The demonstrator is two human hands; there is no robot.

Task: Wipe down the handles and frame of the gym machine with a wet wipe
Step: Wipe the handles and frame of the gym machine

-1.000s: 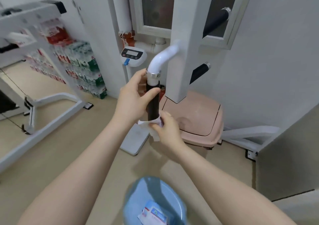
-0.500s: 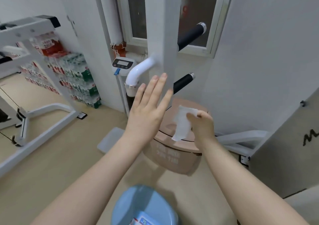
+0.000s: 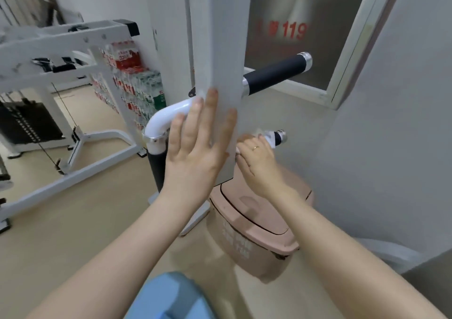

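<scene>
Flat palm on the post, wipe on the lower handle

The left hand lies open and flat, fingers spread, against the near face of the white upright post of the gym machine, holding nothing. Just left of it a white curved tube bends out from the post and runs down into a black grip that hangs vertically.

The right hand is curled shut around the wet wipe and the lower right handle, close to the right edge of the post. A ring shows on one finger. Only a scrap of white wipe and the dark tip with its chrome end cap stick out past the fingers to the right; the rest of that handle is covered by the hand.

Higher up and farther right, the upper handle, black with chrome ends, projects from the post, untouched, in front of a window with red digits on the glass.

Below the hands a pink lidded bin stands on the beige floor. At far left is another white machine frame with a black weight stack, and stacked bottled water against the wall. A blue object sits at the bottom edge, nearest the camera
</scene>
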